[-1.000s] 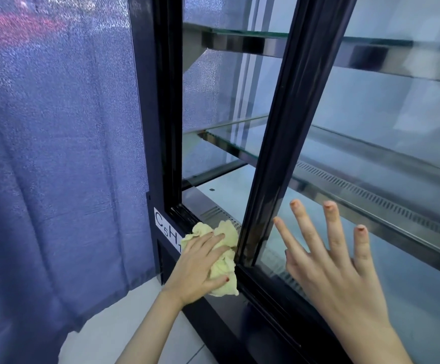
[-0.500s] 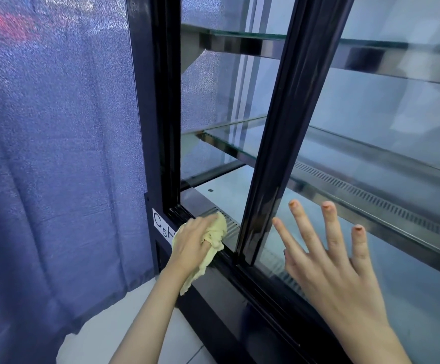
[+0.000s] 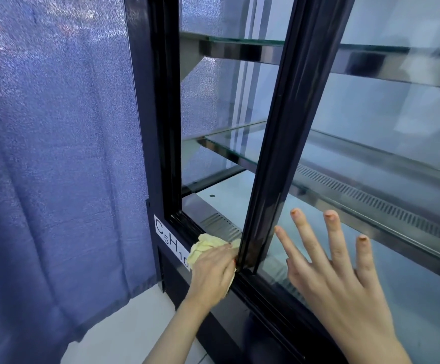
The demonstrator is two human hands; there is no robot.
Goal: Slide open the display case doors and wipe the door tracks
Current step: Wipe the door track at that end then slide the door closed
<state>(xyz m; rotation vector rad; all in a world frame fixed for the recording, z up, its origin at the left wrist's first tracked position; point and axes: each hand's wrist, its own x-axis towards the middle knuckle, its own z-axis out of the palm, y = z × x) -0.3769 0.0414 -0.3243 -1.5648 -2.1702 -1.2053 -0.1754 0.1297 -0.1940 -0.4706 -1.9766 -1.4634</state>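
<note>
Blue curtain [image 3: 56, 153] hangs out past your left hand, over pale floor tiles [image 3: 124, 334]. Your left hand [image 3: 213, 274] is curled round one crumpled yellow cloth [image 3: 208, 245] and presses it onto the black door track [image 3: 187, 225]. The cloth sits right at the bottom corner of the sliding door [image 3: 292, 127], which stands between your two hands.

Your right hand [image 3: 331, 279] holds nothing. It lies flat on the door's glass with four fingers straight and spread; the thumb looks tucked low, though it is mostly hidden.

Above your left hand the display case [image 3: 148, 127] stands open. Beyond your fingertips you can count two glass shelves [image 3: 234, 143], one over the other. One slotted vent strip [image 3: 221, 224] runs just past the cloth, and one white label [image 3: 166, 237] sits just outside it, its lower end covered by the cloth.
</note>
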